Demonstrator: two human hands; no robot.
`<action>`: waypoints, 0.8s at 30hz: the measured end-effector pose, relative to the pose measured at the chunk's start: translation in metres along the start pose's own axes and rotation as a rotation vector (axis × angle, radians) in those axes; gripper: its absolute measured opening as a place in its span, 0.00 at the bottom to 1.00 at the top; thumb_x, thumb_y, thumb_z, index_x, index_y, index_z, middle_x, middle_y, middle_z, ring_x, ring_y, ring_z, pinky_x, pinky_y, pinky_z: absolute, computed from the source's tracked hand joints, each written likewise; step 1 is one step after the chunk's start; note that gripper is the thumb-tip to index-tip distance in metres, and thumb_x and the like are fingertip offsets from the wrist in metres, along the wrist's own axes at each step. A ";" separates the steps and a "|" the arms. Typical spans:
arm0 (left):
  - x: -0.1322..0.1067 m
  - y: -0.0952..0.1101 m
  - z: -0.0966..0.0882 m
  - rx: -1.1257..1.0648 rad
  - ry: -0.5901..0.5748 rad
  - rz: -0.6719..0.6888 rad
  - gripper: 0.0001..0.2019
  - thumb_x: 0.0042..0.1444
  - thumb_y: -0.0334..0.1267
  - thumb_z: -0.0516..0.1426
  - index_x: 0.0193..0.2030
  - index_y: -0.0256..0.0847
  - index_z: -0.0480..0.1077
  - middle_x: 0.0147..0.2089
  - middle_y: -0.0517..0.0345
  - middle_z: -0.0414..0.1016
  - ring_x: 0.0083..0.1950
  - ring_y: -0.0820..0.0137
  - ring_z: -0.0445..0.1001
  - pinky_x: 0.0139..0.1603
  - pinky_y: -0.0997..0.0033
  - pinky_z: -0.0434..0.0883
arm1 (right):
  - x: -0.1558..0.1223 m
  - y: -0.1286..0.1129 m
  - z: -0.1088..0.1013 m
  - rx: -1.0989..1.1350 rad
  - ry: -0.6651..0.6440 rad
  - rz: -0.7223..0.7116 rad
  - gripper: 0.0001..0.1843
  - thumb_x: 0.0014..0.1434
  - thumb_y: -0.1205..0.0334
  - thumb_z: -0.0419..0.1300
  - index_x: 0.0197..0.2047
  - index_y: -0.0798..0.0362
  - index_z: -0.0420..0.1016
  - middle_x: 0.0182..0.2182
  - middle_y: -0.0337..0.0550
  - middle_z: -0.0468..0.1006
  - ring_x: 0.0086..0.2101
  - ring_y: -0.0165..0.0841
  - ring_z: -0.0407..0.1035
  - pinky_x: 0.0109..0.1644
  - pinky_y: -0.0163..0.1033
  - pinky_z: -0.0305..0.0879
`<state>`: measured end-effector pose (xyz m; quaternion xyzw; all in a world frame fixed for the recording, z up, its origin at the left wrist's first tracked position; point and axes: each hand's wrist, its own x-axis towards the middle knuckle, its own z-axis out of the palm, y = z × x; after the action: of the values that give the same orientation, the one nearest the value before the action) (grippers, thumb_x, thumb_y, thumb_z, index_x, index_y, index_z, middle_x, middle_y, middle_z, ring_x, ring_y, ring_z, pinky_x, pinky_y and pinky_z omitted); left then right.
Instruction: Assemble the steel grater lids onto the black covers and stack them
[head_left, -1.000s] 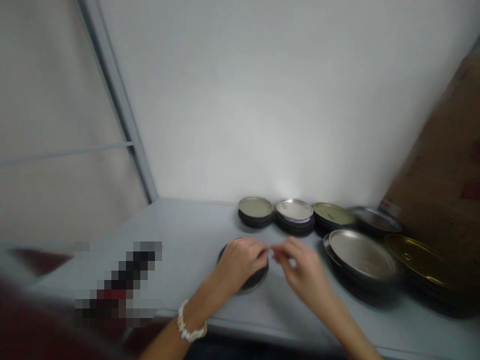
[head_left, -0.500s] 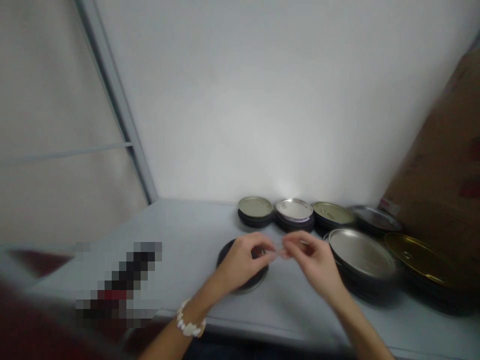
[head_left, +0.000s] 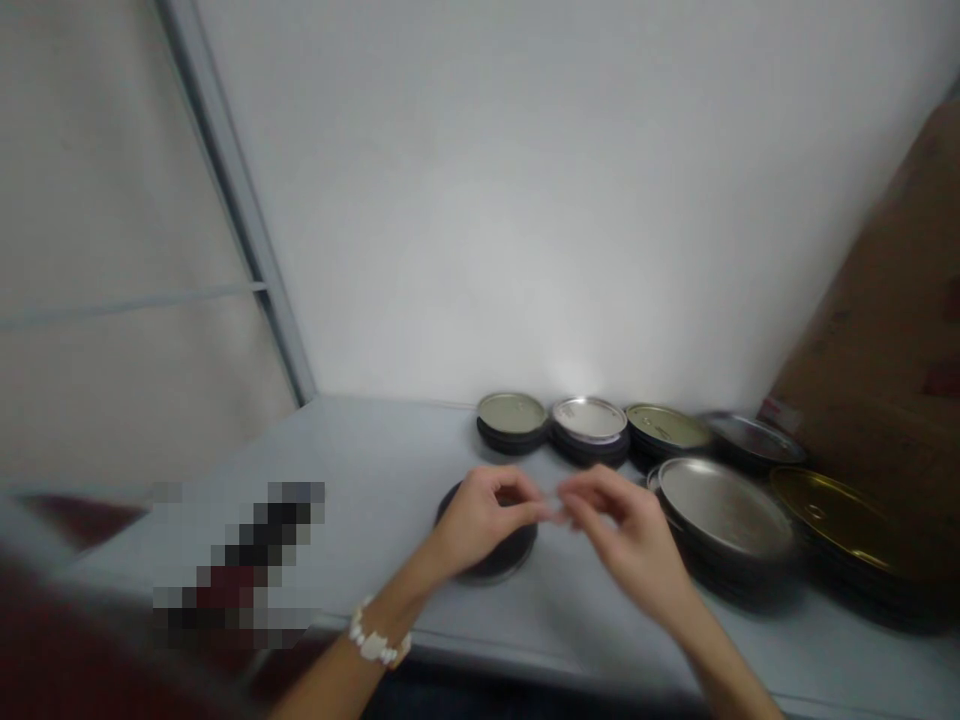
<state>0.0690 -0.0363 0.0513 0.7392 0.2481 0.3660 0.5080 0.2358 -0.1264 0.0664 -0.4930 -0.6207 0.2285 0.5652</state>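
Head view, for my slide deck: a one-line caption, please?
Left hand and right hand meet at the fingertips over a dark round lid, beside stacked metal can lids.

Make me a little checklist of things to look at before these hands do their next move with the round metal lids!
1. The left hand is over the dark round lid. Is it touching? Cannot tell.
2. The right hand is up off the counter: ok.
3. Is something pinched between the fingertips? Cannot tell; it's too blurry.
4. The big silver lid stack is lying flat: ok.
5. The back row of lid stacks is in place by the wall: ok.
6. The bracelet is on the left wrist, not caught on anything: ok.
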 end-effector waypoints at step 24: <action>-0.005 0.013 -0.014 0.235 -0.068 0.101 0.03 0.52 0.33 0.66 0.29 0.39 0.80 0.37 0.56 0.83 0.41 0.67 0.79 0.48 0.72 0.71 | -0.003 0.004 0.003 -0.309 -0.013 -0.273 0.08 0.66 0.69 0.55 0.37 0.52 0.74 0.28 0.38 0.73 0.29 0.30 0.70 0.34 0.33 0.63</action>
<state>0.0546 -0.0366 0.0652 0.8171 0.2343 0.3345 0.4068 0.2338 -0.1266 0.0605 -0.4835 -0.7130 0.0551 0.5047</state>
